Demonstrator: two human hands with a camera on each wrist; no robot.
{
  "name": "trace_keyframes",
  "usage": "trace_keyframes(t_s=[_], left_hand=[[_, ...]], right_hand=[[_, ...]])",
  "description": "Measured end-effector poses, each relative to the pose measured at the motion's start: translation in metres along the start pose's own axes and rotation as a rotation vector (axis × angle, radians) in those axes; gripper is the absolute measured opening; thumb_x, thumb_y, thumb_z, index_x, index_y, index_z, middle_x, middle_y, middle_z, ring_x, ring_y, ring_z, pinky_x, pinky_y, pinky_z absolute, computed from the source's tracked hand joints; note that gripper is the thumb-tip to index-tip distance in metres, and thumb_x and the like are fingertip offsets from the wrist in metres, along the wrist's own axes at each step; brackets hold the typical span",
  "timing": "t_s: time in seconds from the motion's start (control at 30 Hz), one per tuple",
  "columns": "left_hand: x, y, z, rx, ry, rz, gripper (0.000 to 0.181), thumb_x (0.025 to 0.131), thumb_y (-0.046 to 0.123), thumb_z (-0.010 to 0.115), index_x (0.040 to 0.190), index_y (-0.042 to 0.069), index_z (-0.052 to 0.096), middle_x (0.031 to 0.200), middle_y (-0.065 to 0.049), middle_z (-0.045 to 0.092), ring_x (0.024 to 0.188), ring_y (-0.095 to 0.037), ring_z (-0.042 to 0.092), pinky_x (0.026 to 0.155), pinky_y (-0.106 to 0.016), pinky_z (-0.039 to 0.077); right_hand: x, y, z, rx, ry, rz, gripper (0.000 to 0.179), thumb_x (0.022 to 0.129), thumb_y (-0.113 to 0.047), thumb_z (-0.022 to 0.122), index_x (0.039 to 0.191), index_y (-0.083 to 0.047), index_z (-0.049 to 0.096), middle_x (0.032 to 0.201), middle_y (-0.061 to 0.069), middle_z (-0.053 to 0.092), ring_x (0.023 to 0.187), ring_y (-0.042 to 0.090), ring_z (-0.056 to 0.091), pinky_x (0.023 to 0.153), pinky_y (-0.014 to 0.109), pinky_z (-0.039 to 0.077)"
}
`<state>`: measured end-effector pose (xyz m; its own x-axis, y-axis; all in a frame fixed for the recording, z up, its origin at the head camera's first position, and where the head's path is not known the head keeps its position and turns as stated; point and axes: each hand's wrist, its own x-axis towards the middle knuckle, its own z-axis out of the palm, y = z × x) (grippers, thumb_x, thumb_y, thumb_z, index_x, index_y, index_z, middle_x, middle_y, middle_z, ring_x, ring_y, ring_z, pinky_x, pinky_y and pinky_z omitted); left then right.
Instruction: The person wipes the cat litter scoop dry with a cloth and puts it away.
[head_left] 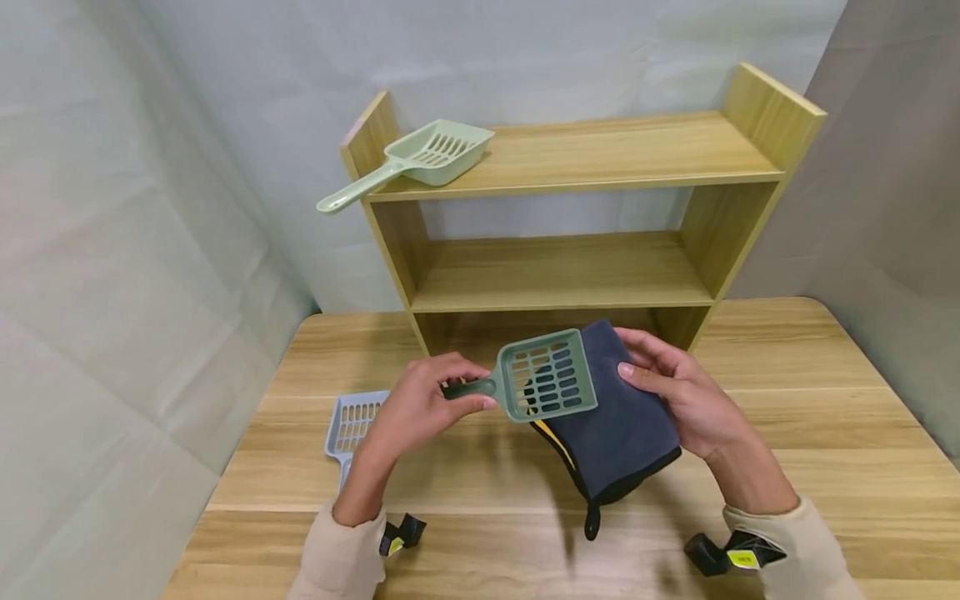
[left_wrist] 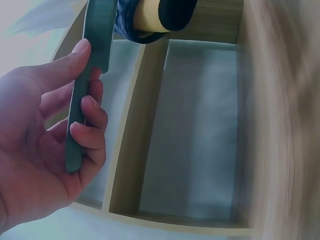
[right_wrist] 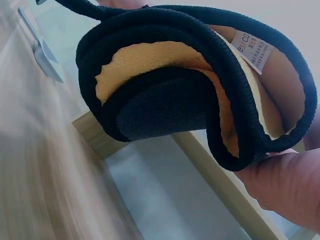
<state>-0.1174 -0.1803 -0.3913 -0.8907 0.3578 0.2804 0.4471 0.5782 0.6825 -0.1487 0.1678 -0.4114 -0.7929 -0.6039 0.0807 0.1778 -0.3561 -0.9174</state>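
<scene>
My left hand (head_left: 426,406) grips the handle of a dark green slotted litter scoop (head_left: 547,375), its fingers curled round it in the left wrist view. The scoop's head lies over the left part of a folded dark grey cloth (head_left: 630,425); whether they touch I cannot tell. My right hand (head_left: 686,396) holds that cloth by its right side, thumb on top and fingers behind. In the right wrist view the cloth (right_wrist: 165,107) shows black edging, a yellow-orange inner side and a white label (right_wrist: 251,50). A loop hangs from its lower corner.
A wooden shelf unit (head_left: 562,292) stands at the table's back. A pale green litter scoop (head_left: 442,150) lies on its top board, handle jutting past the left end. On the wooden table (head_left: 480,542), a light blue-grey scoop (head_left: 352,421) lies partly behind my left arm.
</scene>
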Motion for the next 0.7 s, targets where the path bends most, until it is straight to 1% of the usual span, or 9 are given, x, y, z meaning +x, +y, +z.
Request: trace_keyframes(t_s=[0.17, 0.27, 0.5, 0.7], left_hand=[[0.001, 0.002, 0.004, 0.014, 0.005, 0.03, 0.027, 0.087, 0.02, 0.09, 0.112, 0.012, 0.083, 0.094, 0.001, 0.076, 0.077, -0.01, 0.061, 0.065, -0.025, 0.053], [0.002, 0.003, 0.006, 0.007, 0.007, 0.033, 0.027, 0.086, 0.019, 0.091, 0.111, 0.012, 0.083, 0.093, 0.002, 0.076, 0.078, -0.01, 0.062, 0.065, -0.025, 0.053], [0.001, 0.004, 0.006, -0.002, 0.004, 0.021, 0.027, 0.087, 0.018, 0.091, 0.112, 0.012, 0.083, 0.093, 0.002, 0.076, 0.078, -0.01, 0.061, 0.065, -0.025, 0.053], [0.001, 0.002, 0.002, -0.012, 0.013, 0.0, 0.026, 0.086, 0.016, 0.091, 0.111, 0.012, 0.084, 0.093, 0.001, 0.076, 0.076, -0.014, 0.063, 0.066, -0.026, 0.053]], right_hand=[[0.003, 0.006, 0.004, -0.008, 0.012, 0.023, 0.044, 0.112, -0.001, 0.051, 0.15, -0.021, 0.055, 0.129, 0.002, 0.073, 0.102, 0.019, 0.08, 0.079, 0.036, 0.066], [0.006, 0.011, 0.007, -0.025, 0.018, 0.04, 0.043, 0.111, -0.002, 0.053, 0.15, -0.021, 0.054, 0.129, 0.002, 0.073, 0.104, 0.019, 0.079, 0.08, 0.035, 0.066], [0.007, 0.015, 0.01, -0.062, 0.021, 0.02, 0.044, 0.11, 0.0, 0.055, 0.149, -0.02, 0.057, 0.13, 0.002, 0.073, 0.108, 0.017, 0.077, 0.085, 0.031, 0.065], [0.004, 0.009, 0.007, -0.036, -0.001, 0.021, 0.045, 0.11, 0.002, 0.053, 0.149, -0.02, 0.057, 0.129, 0.001, 0.073, 0.107, 0.017, 0.078, 0.083, 0.033, 0.065]])
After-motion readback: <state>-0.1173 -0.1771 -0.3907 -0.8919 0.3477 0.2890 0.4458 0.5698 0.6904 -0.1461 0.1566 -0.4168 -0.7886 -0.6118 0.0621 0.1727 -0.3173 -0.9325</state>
